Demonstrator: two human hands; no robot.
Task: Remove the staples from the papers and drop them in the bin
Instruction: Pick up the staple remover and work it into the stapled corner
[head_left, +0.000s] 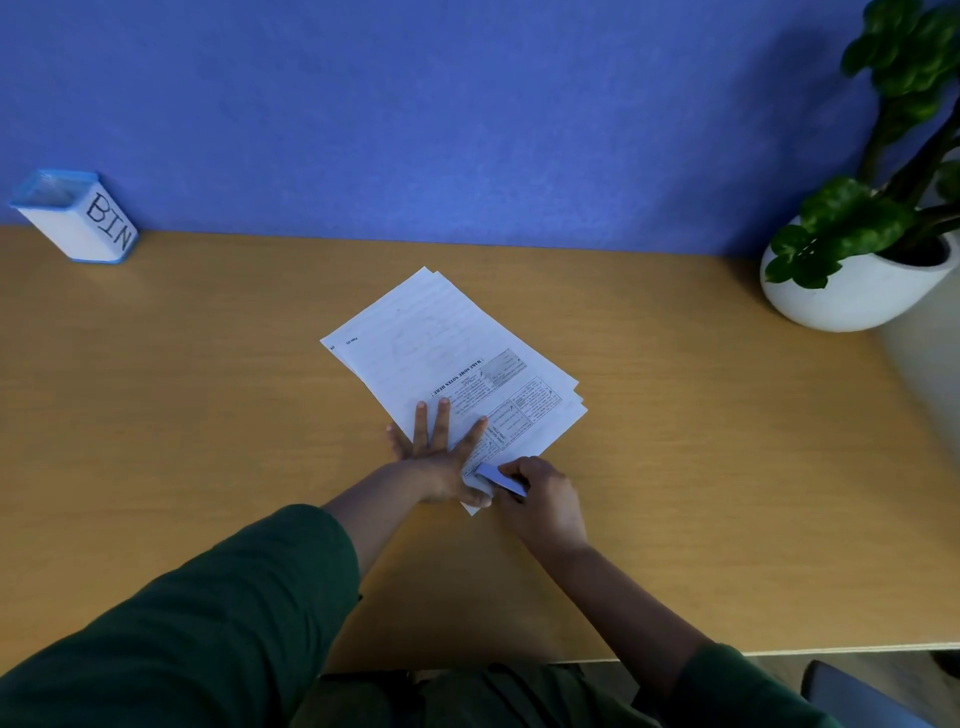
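Both hands (441, 457) at near corner of papers (447, 358), bin (78, 218) far left.

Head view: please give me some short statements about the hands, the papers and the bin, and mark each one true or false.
1. The left hand presses flat on the papers. True.
2. The right hand is empty. False: it holds a small blue tool at the papers' near corner.
3. The bin stands at the far left by the wall. True.
4. The potted plant stands beside the bin. False: it is at the far right.
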